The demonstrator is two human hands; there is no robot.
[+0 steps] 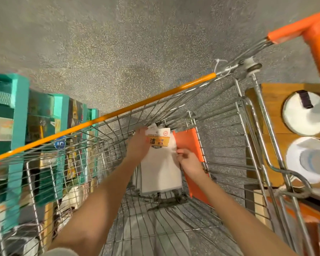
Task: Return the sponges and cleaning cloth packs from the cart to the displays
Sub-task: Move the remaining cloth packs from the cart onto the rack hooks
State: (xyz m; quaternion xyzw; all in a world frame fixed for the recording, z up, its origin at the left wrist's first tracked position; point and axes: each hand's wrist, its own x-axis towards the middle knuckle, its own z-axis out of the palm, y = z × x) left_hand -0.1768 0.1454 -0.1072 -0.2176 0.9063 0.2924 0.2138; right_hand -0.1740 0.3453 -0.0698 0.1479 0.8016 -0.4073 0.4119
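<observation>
A white cleaning cloth pack (160,170) with a yellow-and-white header label lies at the far end of the wire shopping cart (174,218). More flat white packs seem stacked beneath it. My left hand (138,145) holds the pack's upper left edge beside the label. My right hand (187,159) pinches the pack's right edge with curled fingers. Both forearms reach down into the basket.
The cart has an orange rim bar (107,117) on the left and an orange plastic flap (191,154) at the far end. Teal display shelves (18,126) with goods stand on the left. A wooden display (273,108) with white round items stands on the right.
</observation>
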